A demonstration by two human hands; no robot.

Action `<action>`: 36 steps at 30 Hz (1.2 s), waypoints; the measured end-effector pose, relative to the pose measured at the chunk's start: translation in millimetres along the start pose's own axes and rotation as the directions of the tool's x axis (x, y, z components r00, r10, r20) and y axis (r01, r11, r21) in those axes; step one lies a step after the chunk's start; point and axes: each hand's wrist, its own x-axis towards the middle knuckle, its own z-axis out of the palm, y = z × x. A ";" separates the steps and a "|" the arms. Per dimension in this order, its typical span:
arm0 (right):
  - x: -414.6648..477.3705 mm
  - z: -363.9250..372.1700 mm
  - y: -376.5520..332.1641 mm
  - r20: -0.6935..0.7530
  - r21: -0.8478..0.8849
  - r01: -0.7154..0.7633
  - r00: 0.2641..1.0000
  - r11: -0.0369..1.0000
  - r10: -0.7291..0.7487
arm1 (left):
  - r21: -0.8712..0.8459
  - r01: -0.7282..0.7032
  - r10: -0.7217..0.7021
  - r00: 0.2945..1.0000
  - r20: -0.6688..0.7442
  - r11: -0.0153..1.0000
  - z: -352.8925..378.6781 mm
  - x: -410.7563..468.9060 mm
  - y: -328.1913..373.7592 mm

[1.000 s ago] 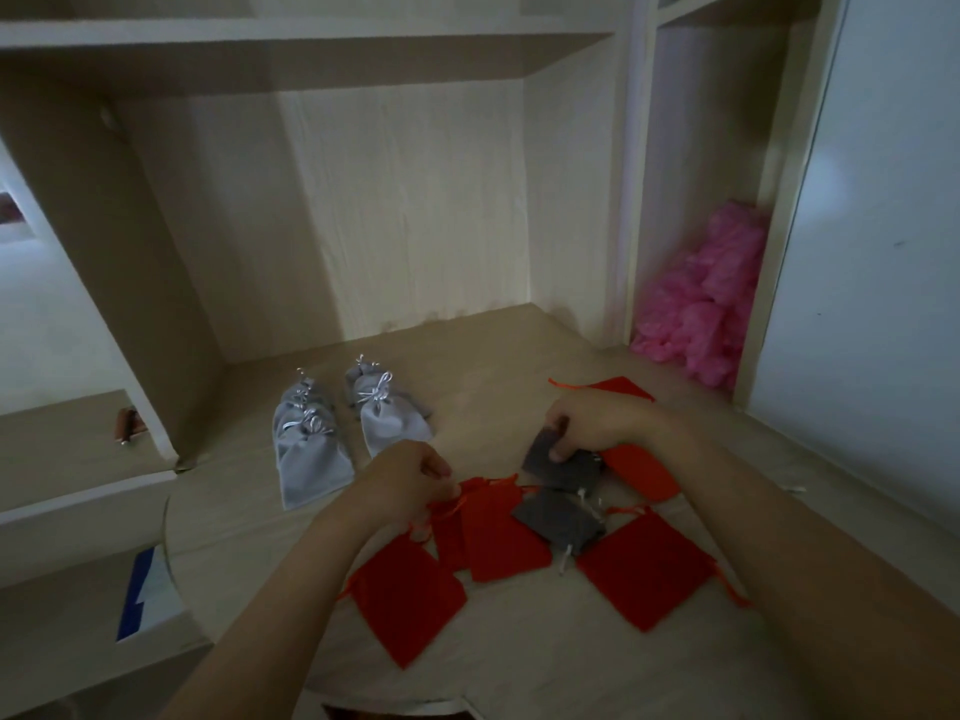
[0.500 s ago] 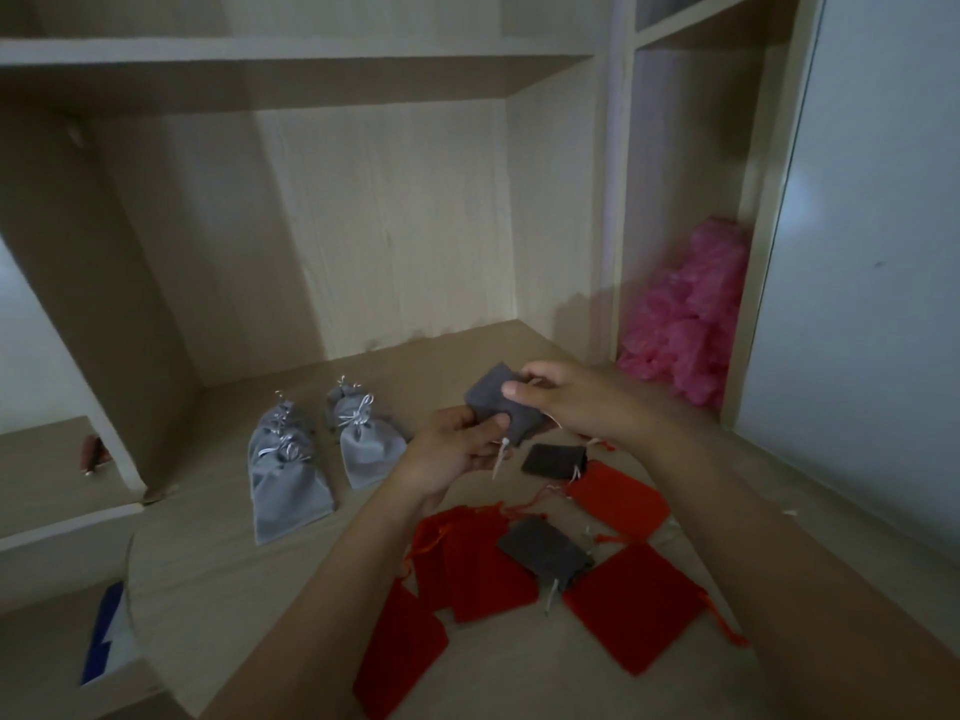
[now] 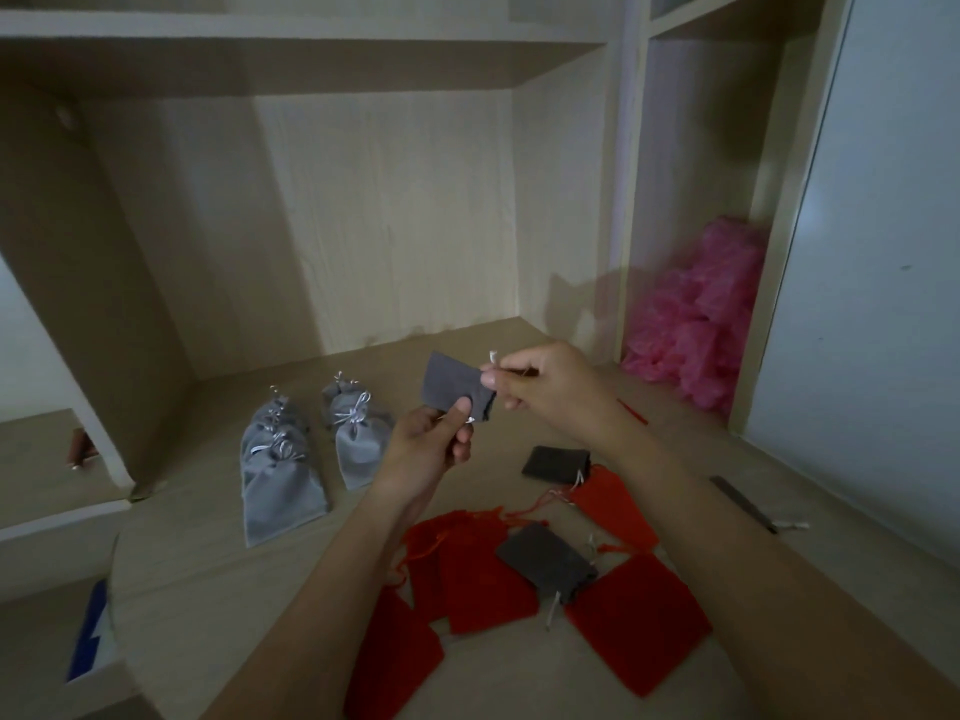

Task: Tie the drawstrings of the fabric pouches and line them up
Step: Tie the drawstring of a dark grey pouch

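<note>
The dark grey pouch (image 3: 452, 384) is a small flat rectangle of soft, matte, velvety cloth. It is held in the air above and beyond the heap of red pouches (image 3: 483, 574), mouth turned to the right and not yet gathered. A thin silvery drawstring (image 3: 492, 356) pokes up from its top right corner.

The left hand (image 3: 431, 444) rises from below the heap's far edge, palm towards the camera. Its thumb is pressed on the pouch's lower edge and the fingers are curled behind, so it pinches the cloth. The right hand (image 3: 545, 381) comes in from the right with its knuckles up and pinches the drawstring end between thumb and forefinger, right at the pouch's mouth.

The red pouches lie flat and overlapping on the pale wood-grain desk (image 3: 208, 563), their cords loose. One spare grey pouch (image 3: 545, 561) lies on top of the heap and another grey pouch (image 3: 556, 462) just beyond it. Left of the heap, light grey pouches (image 3: 283, 475) lie in two short rows, necks cinched with shiny bows. Far right of the heap sits a crinkly pink mass (image 3: 696, 324).
</note>
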 end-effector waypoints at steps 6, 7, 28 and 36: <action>11.1 10.6 7.9 -0.107 0.106 -0.038 0.993 0.994 0.049 | -0.099 0.065 -0.060 0.997 0.048 0.993 -8.1 -1.6 -2.0; 10.5 10.2 7.5 -0.119 0.187 -0.055 0.990 0.981 0.079 | -0.103 0.077 -0.071 0.996 0.062 0.992 -8.1 -1.5 -2.5; 10.0 9.5 69.1 0.120 0.951 -0.287 0.685 0.115 0.719 | 0.460 -0.075 -0.080 0.948 0.310 0.885 11.8 -14.8 -15.9; 15.6 0.0 60.4 0.035 0.966 -0.175 0.819 0.191 0.573 | 0.289 -0.199 0.117 0.953 0.278 0.937 5.6 -12.5 -11.4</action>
